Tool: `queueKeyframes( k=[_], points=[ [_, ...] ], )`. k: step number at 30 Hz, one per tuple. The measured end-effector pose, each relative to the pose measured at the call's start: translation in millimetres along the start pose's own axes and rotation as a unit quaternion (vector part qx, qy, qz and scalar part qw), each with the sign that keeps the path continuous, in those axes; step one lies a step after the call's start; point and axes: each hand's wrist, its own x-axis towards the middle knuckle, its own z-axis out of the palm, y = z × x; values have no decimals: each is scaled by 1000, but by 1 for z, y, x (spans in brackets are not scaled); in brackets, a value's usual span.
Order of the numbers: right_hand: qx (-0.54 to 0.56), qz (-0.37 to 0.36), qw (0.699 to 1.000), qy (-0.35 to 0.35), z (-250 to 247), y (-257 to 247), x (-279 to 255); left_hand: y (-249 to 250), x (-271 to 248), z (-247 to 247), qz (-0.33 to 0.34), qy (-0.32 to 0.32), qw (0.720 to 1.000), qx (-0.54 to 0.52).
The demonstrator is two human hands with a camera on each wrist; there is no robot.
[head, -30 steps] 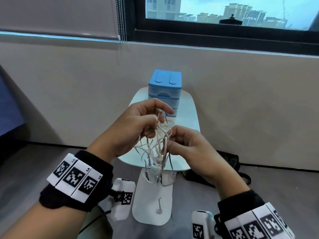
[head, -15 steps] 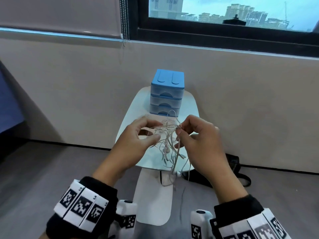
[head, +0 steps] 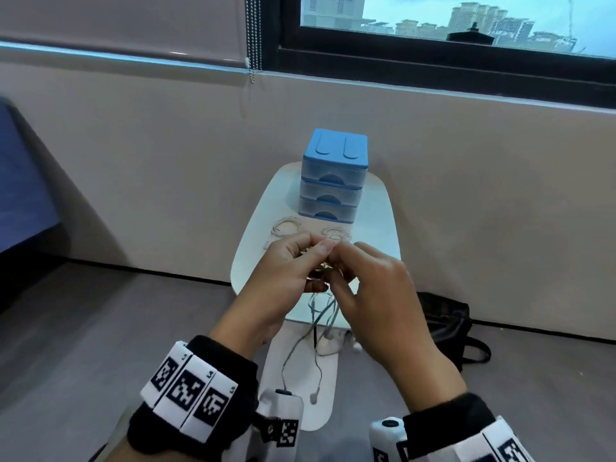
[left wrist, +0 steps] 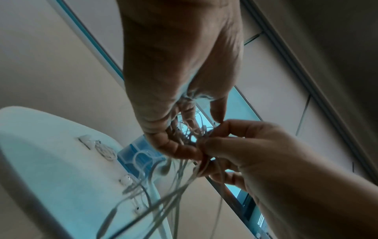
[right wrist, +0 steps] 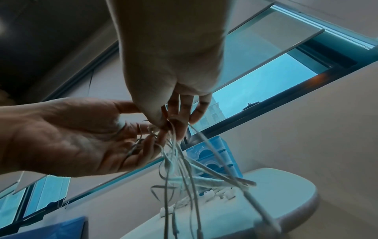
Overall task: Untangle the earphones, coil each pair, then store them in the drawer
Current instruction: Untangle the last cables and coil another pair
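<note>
Thin white tangled earphones (head: 325, 278), bunched between both hands above the near edge of the small white table (head: 376, 228), loose ends and an earbud dangling toward the floor. Light, limp, springy cord, likely to slip and re-knot; best pinched close to the knot, never pulled by buds or plug. Left hand (head: 286, 278) cradling the bundle with fingers curled round it; right hand (head: 370, 288) pinching strands at the knot. Two coiled pairs (head: 286, 226) lying on the table before the blue drawer unit (head: 333, 175), drawers closed. Against half a second ago, hands drawn closer together, fingertips now touching, more cord hanging lower.
</note>
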Motion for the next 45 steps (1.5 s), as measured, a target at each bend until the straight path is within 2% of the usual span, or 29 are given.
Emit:
queueKeyframes(
  k=[3,6,8,9,11,14,15,18,20,22,23,24,26,28,29,30,31,34,35,37,40,45],
  points=[
    [130,44,990,-35,-6,6,-1,-4,1,-6,20,7,1000,22],
    [205,125,970,23,-17,13,6,-4,-1,-10,38,-15,998,56],
    [233,145,960,53,-24,20,16,-5,-4,-13,50,-41,993,99],
    [246,144,957,45,-27,22,21,-4,-5,-14,56,-58,989,123],
    [249,132,959,-24,-31,25,32,0,-8,-16,64,-88,981,164],
    [169,132,957,-194,-36,22,40,8,-11,-18,76,-114,969,203],
    [150,134,952,-229,-37,21,40,9,-11,-19,75,-121,967,211],
    [160,142,945,-248,-39,21,40,10,-14,-23,63,-136,963,224],
    [188,148,940,-245,-38,21,38,10,-17,-23,55,-140,969,194],
    [269,167,922,-224,-37,17,34,10,-21,-23,49,-145,976,155],
    [337,187,901,-198,-37,15,33,10,-22,-24,48,-148,978,142],
    [416,216,868,-163,-38,12,33,9,-23,-25,49,-149,979,130],
    [565,278,772,-83,-43,11,34,7,-23,-27,53,-145,982,109],
    [678,309,667,-23,-49,13,34,6,-23,-29,59,-138,984,98],
    [714,307,629,-14,-51,16,34,6,-23,-30,60,-133,985,89],
    [728,302,615,-18,-52,19,33,6,-23,-30,59,-125,987,79],
    [712,299,634,-37,-53,22,32,6,-22,-31,56,-114,990,68],
    [535,304,775,-145,-54,23,28,9,-20,-35,53,-93,992,68],
    [480,299,805,-178,-53,22,28,10,-19,-35,56,-94,991,81],
    [417,269,837,-230,-51,20,27,11,-17,-34,61,-97,987,112],
    [420,215,852,-228,-48,17,28,10,-17,-32,62,-103,984,134],
    [560,208,800,-58,-55,19,35,6,-18,-32,63,-117,983,125]
  ],
)
